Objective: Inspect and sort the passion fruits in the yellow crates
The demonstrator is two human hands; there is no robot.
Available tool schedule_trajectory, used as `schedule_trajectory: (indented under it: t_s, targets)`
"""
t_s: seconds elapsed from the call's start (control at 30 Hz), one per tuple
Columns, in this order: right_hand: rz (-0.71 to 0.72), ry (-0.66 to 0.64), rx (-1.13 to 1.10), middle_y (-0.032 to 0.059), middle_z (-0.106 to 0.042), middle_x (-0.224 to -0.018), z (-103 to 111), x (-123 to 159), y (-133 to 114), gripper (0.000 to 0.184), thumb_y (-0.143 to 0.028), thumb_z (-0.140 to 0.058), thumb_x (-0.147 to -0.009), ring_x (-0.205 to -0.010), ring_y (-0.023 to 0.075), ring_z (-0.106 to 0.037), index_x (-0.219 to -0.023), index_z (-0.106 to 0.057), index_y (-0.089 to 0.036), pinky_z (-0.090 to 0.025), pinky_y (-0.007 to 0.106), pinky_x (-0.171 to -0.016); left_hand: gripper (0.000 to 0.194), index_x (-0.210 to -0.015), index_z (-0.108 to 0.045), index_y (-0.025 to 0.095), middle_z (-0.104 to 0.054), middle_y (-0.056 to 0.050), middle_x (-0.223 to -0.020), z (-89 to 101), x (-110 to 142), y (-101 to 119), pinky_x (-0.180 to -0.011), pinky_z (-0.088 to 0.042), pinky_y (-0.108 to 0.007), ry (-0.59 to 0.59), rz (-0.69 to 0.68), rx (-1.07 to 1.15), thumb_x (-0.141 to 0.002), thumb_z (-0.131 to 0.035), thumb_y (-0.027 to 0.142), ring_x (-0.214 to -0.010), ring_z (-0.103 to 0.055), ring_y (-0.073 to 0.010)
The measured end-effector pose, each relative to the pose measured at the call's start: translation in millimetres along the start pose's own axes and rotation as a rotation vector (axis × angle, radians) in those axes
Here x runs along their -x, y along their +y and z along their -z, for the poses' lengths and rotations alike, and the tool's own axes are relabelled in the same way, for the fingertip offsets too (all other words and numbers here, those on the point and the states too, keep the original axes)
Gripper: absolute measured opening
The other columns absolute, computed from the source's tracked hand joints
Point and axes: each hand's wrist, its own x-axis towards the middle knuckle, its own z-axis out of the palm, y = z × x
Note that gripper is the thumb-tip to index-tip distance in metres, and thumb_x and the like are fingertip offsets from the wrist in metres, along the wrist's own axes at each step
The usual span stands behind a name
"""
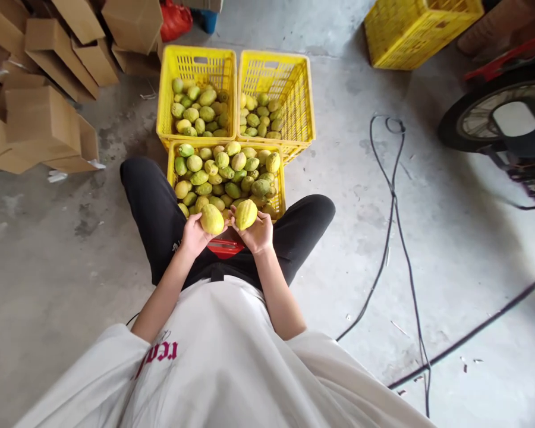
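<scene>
The left hand (195, 238) is pinching one yellow fruit (211, 219) in its grip, the right hand (260, 234) is pinching another yellow fruit (246, 214), both near frame centre; keeping each grip light, around the sides, should be sparing the rinds. Just above, the front crate (282, 187) is holding green-yellow fruits (232, 190), with two rear crates (310, 98) standing at upper centre.

Fruit (233, 190) in front crate (282, 191), two crates (235, 89) behind, cartons (42, 122) left
</scene>
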Motion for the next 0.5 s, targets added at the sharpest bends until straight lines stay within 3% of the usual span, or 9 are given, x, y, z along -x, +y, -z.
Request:
schedule_trajectory:
  t_s: [0.07, 0.1, 0.2, 0.3, 0.4, 0.5]
  targets:
    - [-0.007, -0.05, 0.066, 0.0146, -0.088, -0.118, 2, -6, -4, 0.039, -0.054, -0.073, -0.092, -0.131, 0.0423, -0.083, -0.118, -0.074, -0.024, -0.076, 0.066, -0.105, 0.033, -0.128, -0.073, 0.024, -0.089, -0.013, -0.122, 1.1, -2, 1, -0.115, -0.071, -0.059, -0.004, -0.024, 0.007, -0.099, -0.074, 0.039, -0.133, -0.086, -0.0401]
    - [-0.021, -0.058, 0.078, 0.014, -0.087, -0.115, 3, -8, -6, 0.04, -0.055, -0.073, -0.093, -0.128, 0.0413, -0.084, -0.119, -0.074, -0.024, -0.077, 0.064, -0.102, 0.034, -0.13, -0.073, 0.024, -0.089, -0.012, -0.121, 2.0, -3, 3, -0.11, -0.073, -0.055, 0.005, -0.028, 0.002, -0.101, -0.076, 0.041, -0.128, -0.087, -0.0383]
    - [-0.125, -0.043, 0.041, 0.01, -0.087, -0.105, 4, -13, -11, 0.039, -0.056, -0.074, -0.099, -0.103, 0.0311, -0.087, -0.121, -0.075, -0.024, -0.08, 0.042, -0.078, 0.03, -0.126, -0.072, 0.025, -0.085, -0.008, -0.105, 7.7, -7, 9, -0.084, -0.073, -0.04, 0.054, -0.018, -0.01, -0.102, -0.079, 0.043, -0.098, -0.09, -0.0308]
    - [-0.233, -0.022, -0.003, 0.0064, -0.085, -0.094, 7, -16, -12, 0.04, -0.056, -0.072, -0.104, -0.077, 0.0217, -0.082, -0.124, -0.076, -0.022, -0.071, 0.025, -0.056, 0.027, -0.12, -0.072, 0.025, -0.082, -0.005, -0.097, 16.1, -8, 13, -0.064, -0.065, -0.03, 0.078, -0.027, 0.011, -0.1, -0.078, 0.043, -0.075, -0.082, -0.0229]
    - [-0.271, -0.02, 0.014, 0.0044, -0.083, -0.087, 10, -19, -9, 0.036, -0.054, -0.078, -0.104, -0.07, 0.0197, -0.079, -0.12, -0.076, -0.022, -0.069, 0.023, -0.054, 0.033, -0.122, -0.073, 0.025, -0.084, -0.007, -0.101, 22.2, -10, 12, -0.06, -0.062, -0.028, 0.073, -0.041, 0.001, -0.1, -0.079, 0.049, -0.074, -0.08, -0.0219]
    - [-0.248, -0.022, 0.044, 0.005, -0.086, -0.098, 14, -19, -4, 0.03, -0.045, -0.085, -0.1, -0.079, 0.0221, -0.083, -0.119, -0.075, -0.024, -0.072, 0.026, -0.057, 0.037, -0.125, -0.076, 0.023, -0.085, -0.01, -0.103, 22.9, -12, 11, -0.064, -0.066, -0.031, 0.051, -0.034, -0.02, -0.102, -0.079, 0.052, -0.084, -0.086, -0.0269]
